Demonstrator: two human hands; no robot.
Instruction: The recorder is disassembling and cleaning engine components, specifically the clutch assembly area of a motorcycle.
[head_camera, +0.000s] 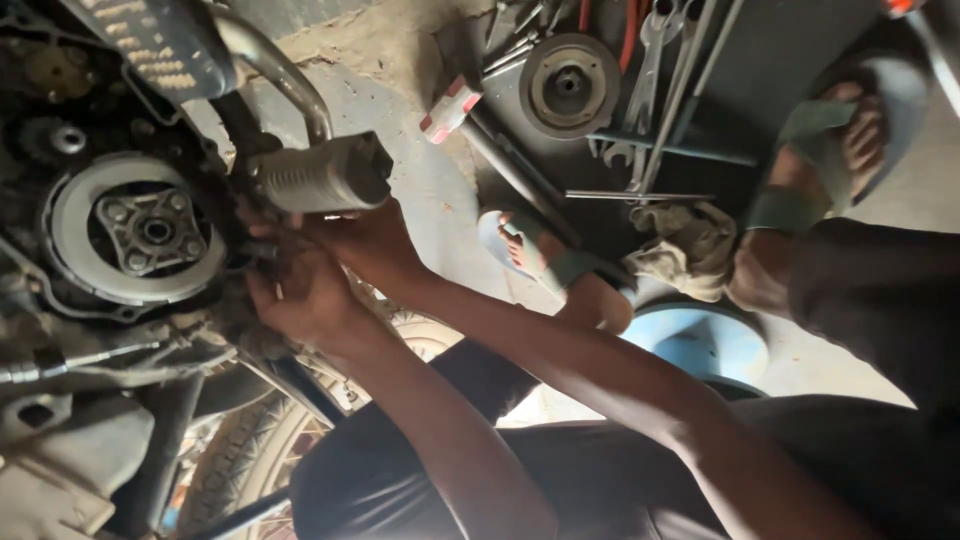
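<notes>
A: What surrounds the clutch assembly (150, 232)?
B: A ribbed footrest (322, 178) juts just right of it, overhanging both hands; wrenches (655, 60) and a hammer (470, 120) lie well right, on the floor.
A: And the hands?
B: Left hand (312, 298) and right hand (368, 240), fingers curled, press together at its right edge; any grip is hidden.

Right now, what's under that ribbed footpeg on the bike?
Directly beneath the ribbed footpeg, both hands meet against the engine: the right hand above, the left hand below. Whatever part the fingers grip is covered by them. The round clutch assembly sits exposed alongside.
</notes>
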